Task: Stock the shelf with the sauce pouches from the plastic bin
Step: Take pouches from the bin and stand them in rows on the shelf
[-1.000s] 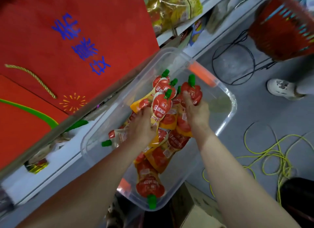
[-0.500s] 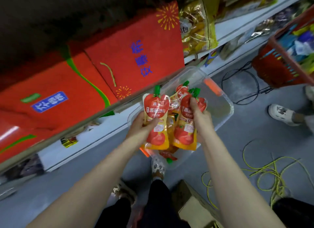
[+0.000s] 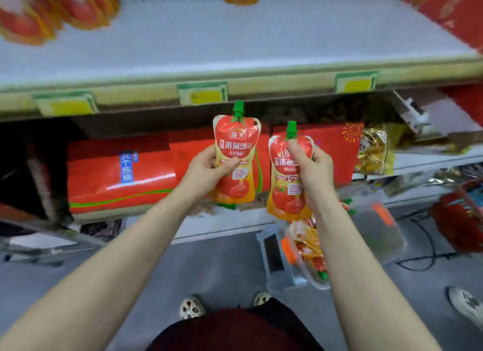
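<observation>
Partly done: few sauce pouches (image 3: 52, 13) on shelf (image 3: 235, 42), more in plastic bin (image 3: 379, 235); left hand (image 3: 206, 170), right hand (image 3: 313, 172) each gripping one, fingers (image 3: 298, 151) curled.

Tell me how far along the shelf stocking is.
Done: stocked pouches already sit on the shelf, far left and back. In hand: the left hand grips the left pouch, the right hand the right pouch, both raised near the shelf's front edge. Left: more bin pouches lie in the bin on the floor.
</observation>
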`<state>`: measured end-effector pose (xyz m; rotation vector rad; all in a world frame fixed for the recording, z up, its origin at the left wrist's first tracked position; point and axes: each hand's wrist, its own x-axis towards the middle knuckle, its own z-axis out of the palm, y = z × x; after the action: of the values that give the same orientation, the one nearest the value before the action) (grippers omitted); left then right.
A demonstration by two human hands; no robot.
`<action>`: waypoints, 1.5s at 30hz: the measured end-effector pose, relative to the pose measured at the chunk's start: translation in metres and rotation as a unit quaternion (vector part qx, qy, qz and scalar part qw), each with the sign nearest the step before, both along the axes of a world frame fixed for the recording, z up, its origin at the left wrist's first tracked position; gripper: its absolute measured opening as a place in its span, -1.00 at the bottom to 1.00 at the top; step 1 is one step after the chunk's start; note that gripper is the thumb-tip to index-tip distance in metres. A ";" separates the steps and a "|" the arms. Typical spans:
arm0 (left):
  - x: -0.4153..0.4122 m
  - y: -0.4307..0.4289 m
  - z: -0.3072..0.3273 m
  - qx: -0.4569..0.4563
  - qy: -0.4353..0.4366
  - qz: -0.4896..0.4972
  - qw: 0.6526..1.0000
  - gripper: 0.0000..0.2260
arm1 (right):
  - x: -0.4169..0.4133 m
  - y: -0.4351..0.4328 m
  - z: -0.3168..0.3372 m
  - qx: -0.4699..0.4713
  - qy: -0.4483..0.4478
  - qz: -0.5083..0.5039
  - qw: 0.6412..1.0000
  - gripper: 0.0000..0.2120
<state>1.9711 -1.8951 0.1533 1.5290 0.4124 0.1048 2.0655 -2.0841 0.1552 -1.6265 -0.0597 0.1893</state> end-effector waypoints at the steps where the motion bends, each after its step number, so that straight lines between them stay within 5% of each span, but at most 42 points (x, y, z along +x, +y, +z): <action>1: -0.008 0.015 0.014 0.006 -0.021 0.010 1.000 -0.80 | -0.005 0.017 0.016 0.007 -0.019 0.020 1.000 -0.86; 13: -0.069 0.192 0.130 0.044 -0.184 0.195 0.962 -0.80 | -0.014 0.206 0.167 0.066 -0.188 0.183 0.963 -0.90; 20: -0.069 0.279 0.154 0.063 -0.208 0.299 0.929 -0.71 | 0.015 0.314 0.230 0.075 -0.203 0.243 0.946 -0.91; 32: -0.054 0.344 0.153 0.082 -0.188 0.363 0.909 -0.74 | 0.088 0.447 0.211 -0.020 -0.215 0.294 0.931 -0.89; 37: -0.046 0.349 0.151 0.075 -0.194 0.357 0.911 -0.74 | 0.105 0.454 0.207 -0.047 -0.198 0.343 0.917 -0.67; 45: -0.035 0.346 0.152 0.051 -0.197 0.335 0.920 -0.77 | 0.109 0.455 0.202 -0.043 -0.186 0.371 0.909 -0.78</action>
<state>1.9365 -1.5492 0.3058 1.3659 0.5958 0.9683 2.1744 -1.6291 0.3569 -1.6423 -0.9843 0.4643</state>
